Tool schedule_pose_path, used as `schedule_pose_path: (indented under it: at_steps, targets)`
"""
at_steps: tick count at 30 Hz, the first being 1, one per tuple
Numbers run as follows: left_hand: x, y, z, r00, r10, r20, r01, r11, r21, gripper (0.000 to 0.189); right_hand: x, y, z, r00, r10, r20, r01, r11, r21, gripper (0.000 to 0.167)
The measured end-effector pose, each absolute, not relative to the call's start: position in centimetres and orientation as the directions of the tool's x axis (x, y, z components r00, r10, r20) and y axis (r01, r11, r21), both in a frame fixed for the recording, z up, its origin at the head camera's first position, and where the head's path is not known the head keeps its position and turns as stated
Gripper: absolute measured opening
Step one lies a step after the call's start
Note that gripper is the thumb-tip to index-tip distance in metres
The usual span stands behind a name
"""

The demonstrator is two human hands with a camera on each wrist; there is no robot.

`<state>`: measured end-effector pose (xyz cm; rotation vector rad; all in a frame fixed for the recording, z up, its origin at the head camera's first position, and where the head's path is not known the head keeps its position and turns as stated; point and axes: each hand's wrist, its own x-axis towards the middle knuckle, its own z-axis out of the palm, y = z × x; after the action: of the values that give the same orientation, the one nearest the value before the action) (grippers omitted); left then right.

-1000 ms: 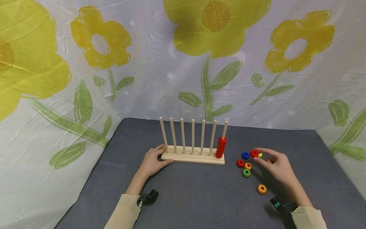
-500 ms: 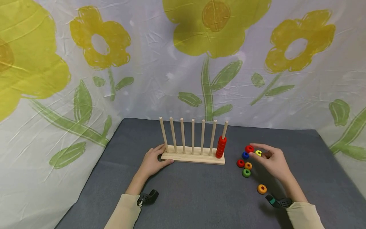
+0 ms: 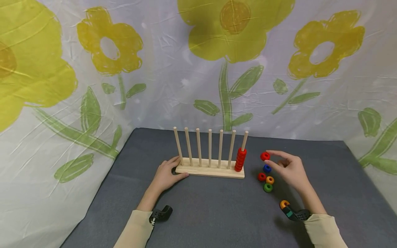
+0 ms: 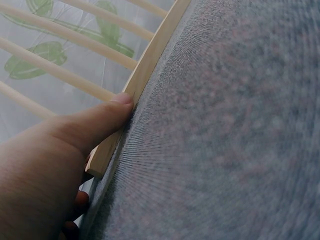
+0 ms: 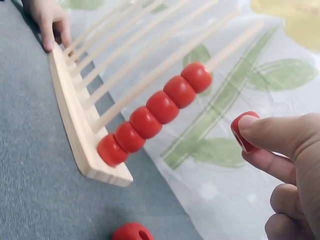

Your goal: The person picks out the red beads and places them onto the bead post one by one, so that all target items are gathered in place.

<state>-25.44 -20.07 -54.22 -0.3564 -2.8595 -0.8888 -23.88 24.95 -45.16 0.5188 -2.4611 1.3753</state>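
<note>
A wooden bead rack (image 3: 211, 169) with a row of upright pegs stands on the table. Several red beads (image 5: 162, 106) are stacked on its rightmost peg, whose top stays bare. My left hand (image 3: 165, 176) holds the rack's left end, the thumb along the front edge of the base (image 4: 150, 57) and the other fingers behind. Right of the rack, my right hand (image 3: 291, 169) pinches a red bead (image 3: 265, 156) between thumb and forefinger, raised beside the stack. Under that hand lie a blue bead (image 3: 267, 168), a red bead (image 3: 262, 176), an orange bead (image 3: 270, 180) and a green bead (image 3: 267, 187).
Another orange bead (image 3: 284, 204) lies nearer the front, partly covered by the right wrist's camera (image 3: 297, 214). A dark grey cloth (image 3: 211, 210) covers the table. Behind it hangs a sheet (image 3: 161, 86) printed with yellow flowers.
My right hand has carried the red bead up and left, away from the loose beads and toward the rack. The hand now hides the yellow bead. My left hand has stayed on the rack.
</note>
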Motion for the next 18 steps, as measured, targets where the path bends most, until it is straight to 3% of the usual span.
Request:
schedule_pose_path:
  at_steps: [18]
  targets:
    - [-25.2, -19.9, -53.8, -0.968, 0.18, 0.176, 0.248, 0.802, 0.543, 0.085, -23.6, 22.0, -42.6, -0.881, -0.16, 0.445, -0.468, 0.43, -0.772, 0.031]
